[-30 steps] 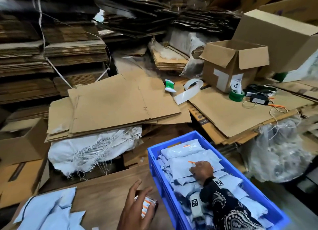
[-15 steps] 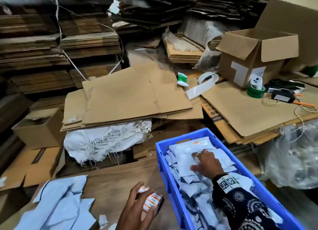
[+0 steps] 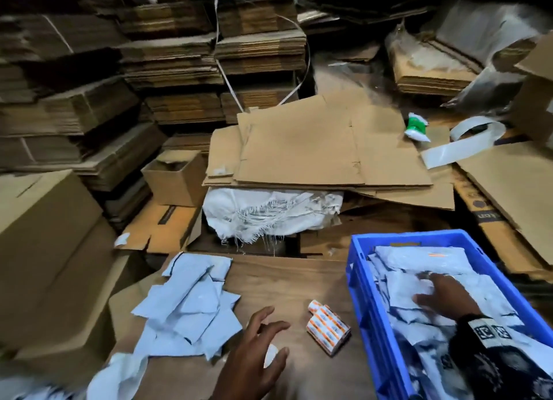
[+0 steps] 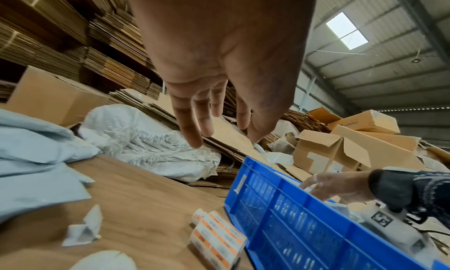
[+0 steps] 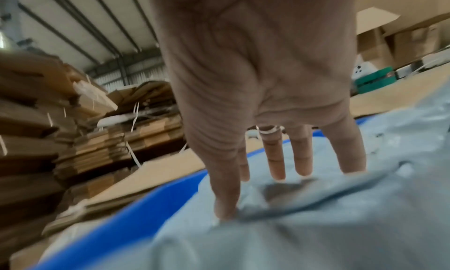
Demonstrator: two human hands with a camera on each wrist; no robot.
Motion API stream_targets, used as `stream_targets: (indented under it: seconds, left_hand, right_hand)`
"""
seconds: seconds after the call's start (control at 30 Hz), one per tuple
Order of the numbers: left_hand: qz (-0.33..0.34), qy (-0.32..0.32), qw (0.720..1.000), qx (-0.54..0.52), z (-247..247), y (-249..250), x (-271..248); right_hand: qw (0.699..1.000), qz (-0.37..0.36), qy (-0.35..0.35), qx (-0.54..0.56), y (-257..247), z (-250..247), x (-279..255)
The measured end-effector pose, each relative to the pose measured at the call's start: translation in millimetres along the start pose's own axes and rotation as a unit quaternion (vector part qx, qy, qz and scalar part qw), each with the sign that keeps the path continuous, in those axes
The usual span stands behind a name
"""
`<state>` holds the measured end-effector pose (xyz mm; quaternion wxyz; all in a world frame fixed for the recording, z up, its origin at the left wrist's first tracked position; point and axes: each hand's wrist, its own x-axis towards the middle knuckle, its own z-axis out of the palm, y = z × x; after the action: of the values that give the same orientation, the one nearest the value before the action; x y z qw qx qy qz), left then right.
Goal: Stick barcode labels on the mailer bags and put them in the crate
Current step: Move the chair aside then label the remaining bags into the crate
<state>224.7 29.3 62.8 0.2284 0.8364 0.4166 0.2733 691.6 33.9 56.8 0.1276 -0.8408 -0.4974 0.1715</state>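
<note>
A roll of orange-and-white barcode labels (image 3: pixel 328 328) lies on the wooden table (image 3: pixel 284 283) beside the blue crate (image 3: pixel 363 304). My left hand (image 3: pixel 263 340) hovers open just left of the roll, holding nothing; the left wrist view shows its fingers (image 4: pixel 194 124) spread above the label roll (image 4: pixel 216 237). My right hand (image 3: pixel 440 295) rests with straight fingers on the grey mailer bags (image 3: pixel 410 289) piled inside the crate; the right wrist view shows its fingertips (image 5: pixel 277 170) pressing a mailer bag (image 5: pixel 316 226). A loose pile of unlabelled mailer bags (image 3: pixel 188 304) lies on the table's left.
Flattened cardboard sheets (image 3: pixel 314 148) and a white woven sack (image 3: pixel 269 211) lie beyond the table. Tall stacks of cardboard (image 3: pixel 167 70) fill the back. Open boxes (image 3: pixel 176 178) stand at the left. Small paper scraps (image 4: pixel 82 228) lie on the table near me.
My left hand has let go of the label roll, which now lies on the table, and has drawn back to the left. My right hand stays on the bags in the crate.
</note>
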Motion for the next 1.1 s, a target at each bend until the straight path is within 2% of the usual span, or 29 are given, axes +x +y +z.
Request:
stream_targets:
  seconds: [0.13, 0.27, 0.4, 0.47, 0.57, 0.63, 0.7, 0.77, 0.9, 0.97, 1.03, 1.1]
  left_hand:
    - [-0.028, 0.006, 1.0, 0.004, -25.1, -41.4, -21.3]
    - [-0.056, 0.003, 0.998, 0.042, -50.9, -100.6, -35.2]
    - [-0.131, 0.031, 0.983, 0.125, -83.2, -170.5, -34.8]
    - [-0.146, 0.005, 0.974, 0.175, -99.9, -202.8, -25.9]
    - [-0.169, -0.06, 0.957, 0.226, -118.7, -246.0, -12.4]
    - [-0.184, -0.079, 0.951, 0.235, -122.3, -277.9, -8.6]
    - [-0.166, -0.079, 0.954, 0.239, -122.8, -306.9, -6.8]
    - [-0.124, -0.088, 0.957, 0.246, -124.4, -323.3, -4.7]
    - [-0.089, -0.031, 0.96, 0.263, -149.6, -299.2, 0.2]
    - [-0.061, 0.022, 0.966, 0.251, -162.0, -283.3, 2.3]
    - [-0.022, 0.07, 0.976, 0.204, -168.4, -267.7, 3.0]
    - [0.038, 0.089, 0.984, 0.15, -166.5, -247.4, -1.1]
  right_hand:
    - [0.984, -0.035, 0.127, 0.117, -44.9, -33.2, -36.6]
    - [0.963, -0.105, 0.158, 0.189, -125.3, -41.7, -84.8]
    - [0.951, -0.159, 0.104, 0.244, -197.2, 9.3, -121.8]
    - [0.948, -0.159, 0.044, 0.271, -222.3, 52.3, -136.0]
    - [0.956, -0.139, 0.001, 0.26, -253.8, 113.9, -157.8]
    - [0.957, -0.129, -0.049, 0.257, -273.6, 142.4, -174.0]
    - [0.956, -0.122, -0.084, 0.254, -288.4, 158.7, -186.9]
    - [0.955, -0.103, -0.09, 0.264, -299.8, 167.7, -196.2]
    - [0.957, -0.07, -0.066, 0.273, -315.7, 179.3, -209.5]
    - [0.957, -0.058, -0.059, 0.277, -319.7, 180.5, -212.0]
    - [0.955, -0.056, -0.057, 0.286, -323.6, 179.7, -214.4]
    - [0.947, -0.047, -0.054, 0.314, -321.1, 181.6, -215.0]
